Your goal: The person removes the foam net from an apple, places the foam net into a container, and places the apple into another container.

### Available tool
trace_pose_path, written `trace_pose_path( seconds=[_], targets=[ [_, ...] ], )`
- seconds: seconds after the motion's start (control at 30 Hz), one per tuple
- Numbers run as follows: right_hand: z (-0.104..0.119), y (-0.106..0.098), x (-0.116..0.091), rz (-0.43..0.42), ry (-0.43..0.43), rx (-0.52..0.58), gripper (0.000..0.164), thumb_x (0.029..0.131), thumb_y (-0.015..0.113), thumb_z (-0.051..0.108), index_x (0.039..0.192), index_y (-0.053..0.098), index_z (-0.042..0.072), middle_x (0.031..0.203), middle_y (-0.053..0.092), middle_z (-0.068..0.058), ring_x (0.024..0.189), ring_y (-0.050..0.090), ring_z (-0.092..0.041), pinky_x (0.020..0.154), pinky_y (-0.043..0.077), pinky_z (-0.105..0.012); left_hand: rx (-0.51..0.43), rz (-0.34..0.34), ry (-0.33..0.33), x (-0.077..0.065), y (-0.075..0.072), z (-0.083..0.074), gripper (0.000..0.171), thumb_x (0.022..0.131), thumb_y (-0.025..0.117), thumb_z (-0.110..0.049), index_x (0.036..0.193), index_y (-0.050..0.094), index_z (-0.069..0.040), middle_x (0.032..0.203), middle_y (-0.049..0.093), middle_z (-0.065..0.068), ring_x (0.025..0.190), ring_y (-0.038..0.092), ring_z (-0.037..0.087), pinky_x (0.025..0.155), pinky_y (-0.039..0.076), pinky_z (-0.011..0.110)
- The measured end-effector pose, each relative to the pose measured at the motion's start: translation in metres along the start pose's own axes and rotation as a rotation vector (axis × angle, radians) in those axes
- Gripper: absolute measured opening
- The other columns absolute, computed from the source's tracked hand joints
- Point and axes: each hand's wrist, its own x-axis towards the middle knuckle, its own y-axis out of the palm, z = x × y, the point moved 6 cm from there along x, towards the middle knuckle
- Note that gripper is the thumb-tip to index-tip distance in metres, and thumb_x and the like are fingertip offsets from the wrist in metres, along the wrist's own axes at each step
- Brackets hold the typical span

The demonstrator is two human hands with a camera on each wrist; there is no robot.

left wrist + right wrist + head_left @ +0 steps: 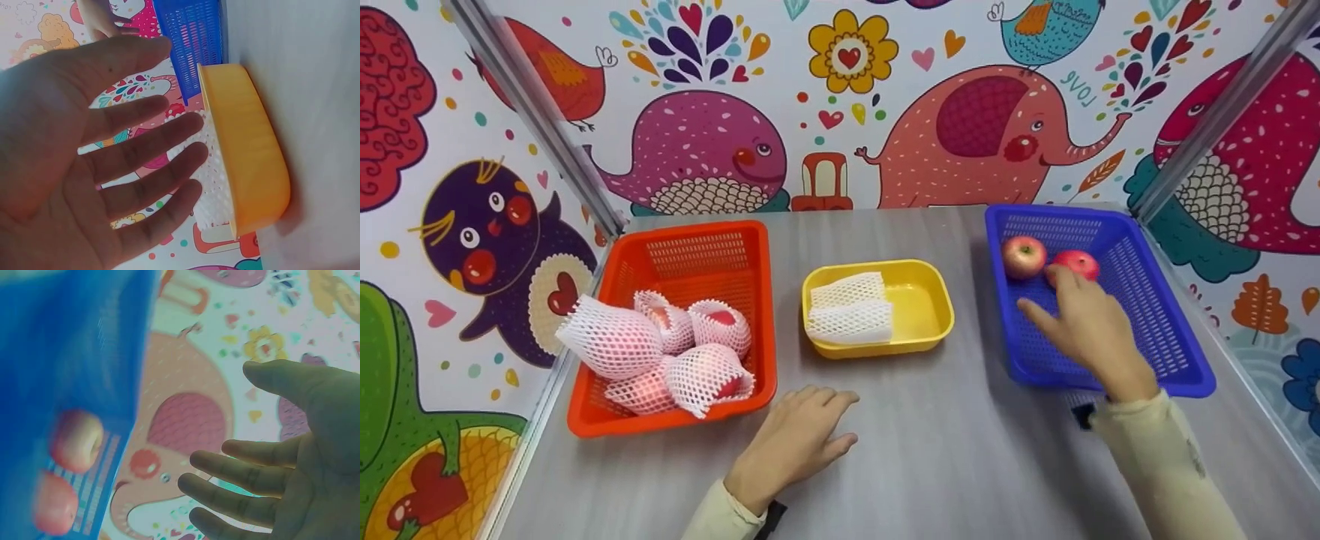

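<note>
apples, two: one apple [1024,257] sits in the far left corner of the blue basket [1140,300], a second red apple [1081,262] just to its right. your right hand [1087,322] hangs over that basket, fingers extended, thumb spread, grasping nothing; the head view overlaps its fingertips with the second apple, but the right wrist view shows them apart. your left hand [799,435] is likewise empty, fingers extended, above the grey table [915,435], near the front of the yellow tray [922,307]. white foam nets [851,322] lie in the left part of that tray. to your left, the orange-red basket [690,247] holds fruits in pinkish foam nets [706,375], heaped toward its near end.
</note>
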Motion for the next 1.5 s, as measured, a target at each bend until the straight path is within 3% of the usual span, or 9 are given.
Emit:
trace_pose_path(
  seconds=[0.17,0.43,0.77,0.9,1.07,1.13,1.2,1.33,1.5],
  targets=[
    [0.028,0.016,-0.029,-0.071,-0.073,0.004,0.064,0.095,0.067,0.041,0.132,0.051,-0.008,0.118,0.061,-0.028,0.105,0.059,-0.046,0.086,0.046,-0.064,-0.004,-0.008,-0.001,-0.001,0.003,0.0,0.046,0.088,0.075,-0.041,0.127,0.066,-0.017,0.112,0.069,-0.001,0.103,0.063,0.02,0.088,0.051,0.041],
    [0.065,0.042,-0.067,-0.278,-0.315,0.021,0.056,0.081,0.084,0.028,0.12,0.062,-0.005,0.102,0.067,-0.019,0.087,0.065,-0.037,0.07,0.052,-0.054,0.012,-0.037,0.024,-0.002,0.005,0.001,0.043,0.088,0.076,-0.038,0.124,0.067,-0.017,0.109,0.069,-0.002,0.103,0.064,0.02,0.088,0.051,0.041],
    [0.079,0.057,-0.082,-0.209,-0.359,0.042,0.058,0.082,0.083,0.032,0.125,0.062,-0.002,0.107,0.067,-0.015,0.091,0.064,-0.032,0.074,0.052,-0.05,-0.023,0.012,0.005,0.003,0.002,0.004,0.046,0.09,0.074,-0.041,0.127,0.066,-0.016,0.115,0.068,-0.001,0.106,0.063,0.02,0.091,0.051,0.042],
    [0.079,0.058,-0.083,-0.208,-0.364,0.044,0.058,0.082,0.083,0.032,0.125,0.062,-0.001,0.108,0.067,-0.015,0.092,0.064,-0.032,0.074,0.052,-0.05,0.002,-0.022,0.002,0.002,-0.009,0.014,0.047,0.089,0.074,-0.041,0.127,0.066,-0.014,0.116,0.069,0.001,0.106,0.063,0.021,0.093,0.051,0.042],
    [0.078,0.061,-0.086,-0.196,-0.36,0.052,0.057,0.082,0.083,0.033,0.124,0.063,-0.001,0.107,0.067,-0.014,0.091,0.064,-0.031,0.074,0.052,-0.049,0.134,-0.179,0.048,0.001,-0.042,0.035,0.046,0.085,0.08,-0.034,0.121,0.068,-0.009,0.108,0.069,0.006,0.099,0.064,0.026,0.086,0.053,0.042],
    [0.078,0.062,-0.088,-0.187,-0.356,0.056,0.057,0.082,0.083,0.033,0.124,0.063,0.0,0.106,0.067,-0.013,0.091,0.064,-0.031,0.074,0.052,-0.048,0.183,-0.212,0.035,-0.001,-0.059,0.048,0.043,0.084,0.08,-0.029,0.119,0.067,-0.006,0.106,0.069,0.009,0.097,0.064,0.029,0.085,0.053,0.044],
    [0.079,0.062,-0.09,-0.181,-0.356,0.06,0.057,0.081,0.084,0.033,0.123,0.063,0.0,0.106,0.067,-0.012,0.091,0.064,-0.03,0.074,0.052,-0.048,0.209,-0.189,-0.019,-0.001,-0.075,0.063,0.044,0.084,0.08,-0.026,0.12,0.066,-0.005,0.107,0.068,0.012,0.1,0.063,0.032,0.088,0.052,0.047],
    [0.082,0.059,-0.093,-0.182,-0.363,0.069,0.057,0.081,0.084,0.034,0.123,0.063,0.002,0.108,0.067,-0.011,0.094,0.064,-0.03,0.075,0.052,-0.048,0.211,-0.068,-0.19,0.004,-0.099,0.099,0.053,0.087,0.078,-0.029,0.131,0.061,-0.005,0.121,0.063,0.017,0.113,0.057,0.037,0.097,0.047,0.054],
    [0.084,0.059,-0.096,-0.185,-0.376,0.07,0.056,0.081,0.083,0.035,0.123,0.063,0.004,0.106,0.067,-0.009,0.092,0.064,-0.029,0.072,0.051,-0.044,0.159,0.001,-0.272,0.018,-0.109,0.141,0.063,0.087,0.078,-0.029,0.139,0.053,-0.003,0.134,0.053,0.024,0.122,0.047,0.044,0.099,0.042,0.062]
  ],
)
